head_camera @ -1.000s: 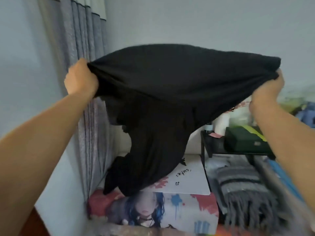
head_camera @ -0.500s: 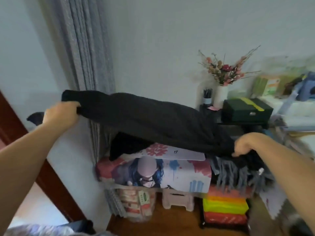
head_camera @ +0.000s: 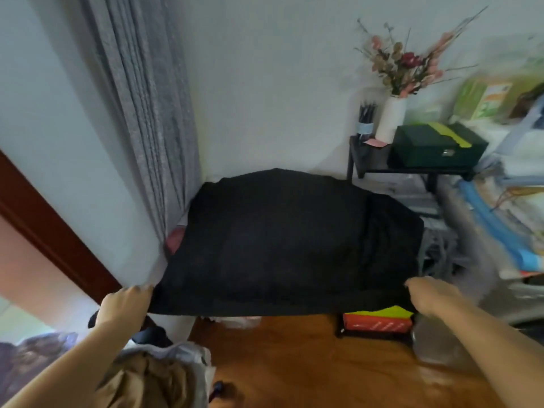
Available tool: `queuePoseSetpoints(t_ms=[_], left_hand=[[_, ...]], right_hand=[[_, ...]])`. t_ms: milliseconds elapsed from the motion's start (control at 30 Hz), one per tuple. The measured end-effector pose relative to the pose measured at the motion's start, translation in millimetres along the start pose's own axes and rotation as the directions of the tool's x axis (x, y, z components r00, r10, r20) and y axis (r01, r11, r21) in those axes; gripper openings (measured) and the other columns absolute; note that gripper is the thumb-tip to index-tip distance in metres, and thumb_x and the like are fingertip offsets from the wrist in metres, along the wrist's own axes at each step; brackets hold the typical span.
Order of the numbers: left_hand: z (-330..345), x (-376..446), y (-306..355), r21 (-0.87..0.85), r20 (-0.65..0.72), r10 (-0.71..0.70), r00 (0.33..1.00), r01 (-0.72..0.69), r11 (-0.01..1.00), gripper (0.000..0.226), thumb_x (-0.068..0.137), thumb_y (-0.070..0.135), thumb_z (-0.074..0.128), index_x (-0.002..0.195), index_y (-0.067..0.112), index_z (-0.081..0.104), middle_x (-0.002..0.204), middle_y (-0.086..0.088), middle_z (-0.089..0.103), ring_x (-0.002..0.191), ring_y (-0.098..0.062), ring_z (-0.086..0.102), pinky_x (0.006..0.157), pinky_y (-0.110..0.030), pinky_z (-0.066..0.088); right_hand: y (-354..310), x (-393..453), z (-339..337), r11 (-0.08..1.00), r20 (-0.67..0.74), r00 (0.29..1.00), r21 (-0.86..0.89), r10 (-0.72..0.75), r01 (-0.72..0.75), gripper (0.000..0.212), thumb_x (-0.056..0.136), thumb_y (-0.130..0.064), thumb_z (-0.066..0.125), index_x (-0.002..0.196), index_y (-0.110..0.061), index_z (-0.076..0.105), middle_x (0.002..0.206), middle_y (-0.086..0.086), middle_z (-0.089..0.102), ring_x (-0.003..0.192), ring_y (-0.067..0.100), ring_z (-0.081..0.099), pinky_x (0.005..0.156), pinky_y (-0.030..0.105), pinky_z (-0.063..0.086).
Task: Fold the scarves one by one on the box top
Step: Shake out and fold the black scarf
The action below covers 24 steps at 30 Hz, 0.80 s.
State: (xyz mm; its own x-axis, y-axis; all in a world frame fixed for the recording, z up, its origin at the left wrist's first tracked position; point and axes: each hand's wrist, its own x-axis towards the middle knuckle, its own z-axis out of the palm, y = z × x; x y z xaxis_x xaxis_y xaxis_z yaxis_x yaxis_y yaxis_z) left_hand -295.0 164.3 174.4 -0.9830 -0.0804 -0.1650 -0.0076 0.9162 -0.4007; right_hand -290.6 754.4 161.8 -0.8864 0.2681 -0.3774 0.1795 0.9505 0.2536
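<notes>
A black scarf [head_camera: 282, 240] lies spread wide over the box top and hides almost all of it; only a red corner of the box [head_camera: 173, 241] shows at the left by the curtain. My left hand [head_camera: 125, 304] grips the scarf's near left corner. My right hand [head_camera: 426, 295] grips its near right corner. The near edge hangs stretched between both hands, out over the floor. A grey fringed scarf [head_camera: 438, 248] peeks out to the right of the black one.
A grey curtain [head_camera: 141, 113] hangs at the left. A small black shelf [head_camera: 409, 170] at the back right carries a dark green box [head_camera: 435, 145] and a white vase [head_camera: 391, 119] of flowers. Orange and yellow boxes [head_camera: 378, 320] sit on the wooden floor. Cluttered stacks fill the right side.
Both hands have swung the black scarf down from overhead and pulled it toward me, so it now lies spread over the box top. The camera tilted downward.
</notes>
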Motion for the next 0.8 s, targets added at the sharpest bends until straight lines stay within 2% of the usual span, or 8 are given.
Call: queuePoseSetpoints(t_ms=[67, 167, 267, 400, 467, 567, 667, 800], left_hand=[[18, -1, 5, -0.100, 0.033, 0.031, 0.999, -0.028, 0.995, 0.047, 0.086, 0.030, 0.069, 0.128, 0.032, 0.050, 0.115, 0.009, 0.061, 0.113, -0.013, 0.063, 0.087, -0.029, 0.052], [39, -5, 14, -0.154, 0.037, 0.080, 0.996, -0.074, 0.985, 0.054, 0.089, 0.023, 0.066, 0.138, 0.030, 0.047, 0.122, 0.004, 0.049, 0.120, -0.016, 0.056, 0.094, -0.028, 0.049], [60, -9, 19, -0.217, 0.008, 0.000, 1.000, 0.002, 0.976, 0.041, 0.086, 0.028, 0.068, 0.126, 0.034, 0.059, 0.113, 0.004, 0.035, 0.111, -0.019, 0.049, 0.087, -0.029, 0.052], [78, -26, 25, -0.299, 0.021, -0.112, 0.994, 0.113, 0.948, 0.027, 0.080, 0.025, 0.075, 0.106, 0.029, 0.066, 0.099, 0.003, 0.024, 0.101, -0.022, 0.043, 0.081, -0.034, 0.051], [79, -34, 28, -0.333, 0.033, -0.120, 0.992, 0.124, 0.935, 0.019, 0.082, 0.019, 0.073, 0.100, 0.021, 0.069, 0.097, 0.002, 0.025, 0.098, -0.027, 0.045, 0.079, -0.038, 0.050], [78, -42, 33, -0.377, -0.018, -0.202, 0.979, 0.181, 0.908, 0.015, 0.085, 0.010, 0.069, 0.100, 0.013, 0.070, 0.097, -0.002, 0.034, 0.093, -0.030, 0.050, 0.073, -0.039, 0.048], [75, -46, 47, -0.599, 0.009, -0.395, 0.919, 0.321, 0.734, 0.032, 0.090, 0.004, 0.056, 0.121, 0.008, 0.063, 0.108, -0.018, 0.049, 0.101, -0.043, 0.056, 0.081, -0.051, 0.049], [52, -41, 65, -0.744, 0.236, -0.501, 0.833, 0.487, 0.459, 0.038, 0.101, 0.014, 0.041, 0.138, 0.015, 0.049, 0.127, -0.025, 0.054, 0.115, -0.048, 0.054, 0.089, -0.052, 0.045]], right_hand=[[-2, 0, 13, 0.999, -0.010, 1.000, 0.035, -0.013, 0.013, 0.052, 0.091, -0.004, 0.042, 0.137, -0.026, 0.050, 0.134, 0.008, 0.057, 0.117, 0.028, 0.060, 0.090, 0.037, 0.052], [-5, -4, 30, 0.999, -0.037, 0.999, 0.034, -0.032, 0.034, 0.052, 0.088, -0.002, 0.044, 0.133, -0.024, 0.057, 0.128, 0.006, 0.059, 0.112, 0.027, 0.062, 0.089, 0.037, 0.054], [-4, -8, 48, 0.999, -0.077, 0.996, 0.038, -0.036, 0.039, 0.046, 0.090, -0.002, 0.047, 0.130, -0.023, 0.057, 0.129, 0.005, 0.051, 0.110, 0.028, 0.061, 0.086, 0.035, 0.052], [-1, -16, 76, 0.995, -0.015, 0.998, 0.081, -0.059, 0.060, 0.037, 0.091, -0.009, 0.054, 0.126, -0.021, 0.059, 0.112, 0.001, 0.038, 0.098, 0.027, 0.062, 0.078, 0.033, 0.050], [-3, -21, 87, 0.985, -0.018, 1.000, 0.170, -0.023, 0.026, 0.038, 0.092, -0.005, 0.053, 0.126, -0.019, 0.061, 0.116, 0.003, 0.043, 0.101, 0.029, 0.062, 0.083, 0.036, 0.052], [-13, -31, 96, 0.891, -0.190, 0.965, 0.448, 0.178, -0.076, 0.031, 0.091, 0.000, 0.054, 0.119, -0.007, 0.063, 0.116, 0.012, 0.048, 0.095, 0.038, 0.062, 0.077, 0.039, 0.049], [-32, -38, 100, 0.799, -0.281, 0.909, 0.595, 0.307, -0.086, 0.026, 0.095, -0.009, 0.054, 0.118, 0.000, 0.060, 0.111, 0.017, 0.051, 0.088, 0.044, 0.061, 0.072, 0.044, 0.048], [-54, -44, 87, 0.778, -0.192, 0.917, 0.605, 0.349, -0.170, 0.033, 0.100, -0.028, 0.048, 0.126, -0.008, 0.054, 0.118, 0.017, 0.055, 0.099, 0.046, 0.060, 0.075, 0.044, 0.045]])
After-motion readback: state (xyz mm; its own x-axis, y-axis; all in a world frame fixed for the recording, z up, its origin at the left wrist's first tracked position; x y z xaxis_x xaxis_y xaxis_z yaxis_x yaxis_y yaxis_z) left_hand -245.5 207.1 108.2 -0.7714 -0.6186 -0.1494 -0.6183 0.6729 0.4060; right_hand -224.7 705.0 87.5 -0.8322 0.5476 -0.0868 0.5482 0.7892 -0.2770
